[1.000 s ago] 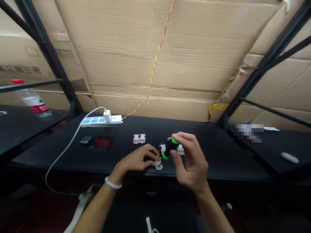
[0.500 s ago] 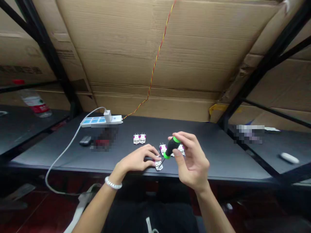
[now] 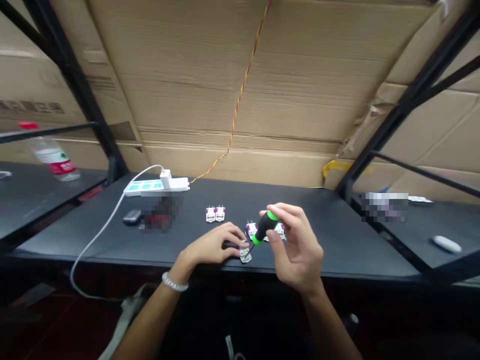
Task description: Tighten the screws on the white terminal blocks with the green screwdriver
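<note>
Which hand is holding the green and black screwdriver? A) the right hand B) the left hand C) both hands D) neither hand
A: the right hand pinches the green and black screwdriver in its fingers, while the left hand is down by the table.

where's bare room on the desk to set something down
Free desk lies right of the right hand, and along the back edge right of the power strip. It's crowded around the screwdriver, where the left hand and small white modules bunch.
</note>
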The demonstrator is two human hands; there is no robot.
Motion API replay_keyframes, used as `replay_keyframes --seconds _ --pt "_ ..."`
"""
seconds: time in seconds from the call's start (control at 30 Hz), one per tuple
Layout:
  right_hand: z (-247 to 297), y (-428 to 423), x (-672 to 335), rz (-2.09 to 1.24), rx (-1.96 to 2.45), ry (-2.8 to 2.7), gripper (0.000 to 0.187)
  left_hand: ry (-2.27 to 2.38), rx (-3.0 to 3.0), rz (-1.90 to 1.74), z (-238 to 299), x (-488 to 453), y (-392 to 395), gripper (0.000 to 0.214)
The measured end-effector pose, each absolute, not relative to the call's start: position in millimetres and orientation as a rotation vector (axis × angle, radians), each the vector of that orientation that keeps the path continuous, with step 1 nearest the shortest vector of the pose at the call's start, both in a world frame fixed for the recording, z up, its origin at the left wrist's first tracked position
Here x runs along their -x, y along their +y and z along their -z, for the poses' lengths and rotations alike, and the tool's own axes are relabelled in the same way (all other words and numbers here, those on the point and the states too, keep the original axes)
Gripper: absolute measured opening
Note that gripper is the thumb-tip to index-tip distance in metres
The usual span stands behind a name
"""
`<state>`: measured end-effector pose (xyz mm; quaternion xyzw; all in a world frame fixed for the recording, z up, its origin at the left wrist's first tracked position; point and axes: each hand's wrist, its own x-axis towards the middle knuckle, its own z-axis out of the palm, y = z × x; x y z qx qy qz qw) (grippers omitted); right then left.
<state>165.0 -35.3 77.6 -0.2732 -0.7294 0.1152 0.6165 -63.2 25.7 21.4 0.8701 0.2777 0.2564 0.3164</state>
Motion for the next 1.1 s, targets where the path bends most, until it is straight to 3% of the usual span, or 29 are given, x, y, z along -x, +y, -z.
replay_keyframes --seconds 1.1 --pt "-77.3 -35.3 -166.3 -0.239 0.645 -1.687 0.054 0.729 -2.287 -0.671 -21.7 63.3 25.5 0.019"
